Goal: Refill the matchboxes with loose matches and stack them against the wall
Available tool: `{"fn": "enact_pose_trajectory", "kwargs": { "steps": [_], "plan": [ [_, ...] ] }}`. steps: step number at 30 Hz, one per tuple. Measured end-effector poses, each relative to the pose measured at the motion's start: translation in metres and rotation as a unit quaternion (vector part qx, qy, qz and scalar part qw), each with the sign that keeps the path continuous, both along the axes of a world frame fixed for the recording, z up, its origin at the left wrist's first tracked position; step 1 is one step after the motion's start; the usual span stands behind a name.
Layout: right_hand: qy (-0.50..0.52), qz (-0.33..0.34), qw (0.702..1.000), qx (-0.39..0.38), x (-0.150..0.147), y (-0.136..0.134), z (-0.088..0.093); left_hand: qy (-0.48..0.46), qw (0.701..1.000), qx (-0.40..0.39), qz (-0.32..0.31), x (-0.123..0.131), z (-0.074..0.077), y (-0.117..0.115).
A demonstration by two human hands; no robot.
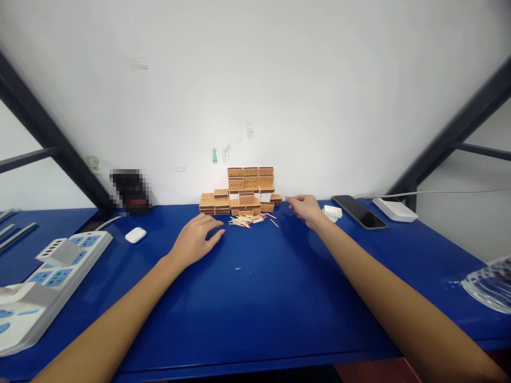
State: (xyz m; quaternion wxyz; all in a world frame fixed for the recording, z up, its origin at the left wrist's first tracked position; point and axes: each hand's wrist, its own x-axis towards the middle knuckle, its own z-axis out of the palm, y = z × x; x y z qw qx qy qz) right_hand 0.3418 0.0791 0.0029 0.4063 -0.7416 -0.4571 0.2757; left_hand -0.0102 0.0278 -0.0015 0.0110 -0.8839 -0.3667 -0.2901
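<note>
Evidently light, crushable card: matchboxes (247,189) stacked far centre against wall (255,80), loose matches (247,219) just before them; left hand (195,240) loosely curled, empty; right hand (305,208) half-open, empty beside stack, boxes best pinched by long sides.

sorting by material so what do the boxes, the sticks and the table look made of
Boxes: probably thin card, matte tan with printed faces and square edges.
Sticks: pale wood by their colour, some with red tips, like matches.
Table: a smooth blue top with a soft sheen. It could be painted metal or laminate; the look leaves it open.
</note>
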Motion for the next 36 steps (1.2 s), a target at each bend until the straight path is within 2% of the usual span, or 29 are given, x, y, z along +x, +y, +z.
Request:
{"fn": "enact_pose_trajectory", "kwargs": {
  "steps": [4, 8, 11, 14, 17, 19, 20, 21, 23, 25, 27, 30, 32, 34, 36],
  "plan": [
    [0.052, -0.028, 0.997, -0.041, -0.016, 0.024, 0.000, -0.004, 0.999, 0.029, -0.039, -0.002, -0.004, 0.005],
    [0.071, -0.056, 0.996, -0.027, -0.023, 0.032, 0.004, -0.019, 0.997, 0.067, -0.033, -0.002, -0.002, 0.002],
    [0.071, -0.082, 0.994, 0.013, -0.018, 0.020, 0.015, -0.014, 0.997, 0.074, -0.026, -0.001, -0.001, -0.001],
    [0.075, -0.071, 0.993, 0.052, -0.016, -0.011, 0.028, -0.012, 0.997, 0.072, -0.020, 0.004, -0.001, -0.005],
    [0.094, 0.012, 0.994, 0.047, -0.030, -0.054, 0.034, -0.026, 0.997, 0.064, -0.023, 0.013, 0.001, -0.016],
    [0.104, 0.080, 0.991, 0.034, -0.047, -0.081, 0.030, -0.038, 0.997, 0.051, -0.032, 0.020, 0.003, -0.025],
    [0.112, 0.124, 0.986, 0.020, -0.057, -0.093, 0.026, -0.038, 0.998, 0.040, -0.038, 0.023, 0.003, -0.029],
    [0.124, 0.196, 0.973, 0.002, -0.067, -0.102, 0.022, -0.035, 0.998, 0.027, -0.045, 0.025, 0.004, -0.033],
    [0.140, 0.266, 0.954, -0.012, -0.085, -0.112, 0.012, -0.024, 0.998, -0.003, -0.053, 0.028, 0.003, -0.036],
    [0.141, 0.290, 0.946, -0.017, -0.097, -0.114, 0.004, -0.010, 0.998, -0.030, -0.053, 0.029, 0.001, -0.036],
    [0.110, 0.306, 0.946, -0.015, -0.097, -0.106, 0.002, 0.002, 0.998, -0.048, -0.046, 0.027, 0.000, -0.032],
    [-0.044, 0.286, 0.956, 0.055, -0.059, -0.082, 0.009, 0.025, 0.998, -0.057, -0.025, 0.021, 0.001, -0.024],
    [-0.212, 0.162, 0.956, 0.123, -0.010, -0.061, 0.017, 0.044, 0.997, -0.059, -0.014, 0.016, 0.003, -0.020],
    [-0.330, 0.123, 0.928, 0.123, 0.047, -0.043, 0.021, 0.056, 0.997, -0.059, -0.014, 0.011, 0.005, -0.016],
    [-0.379, 0.096, 0.915, 0.096, 0.097, -0.034, 0.019, 0.062, 0.996, -0.059, -0.022, 0.007, 0.007, -0.013]
  ]
}}
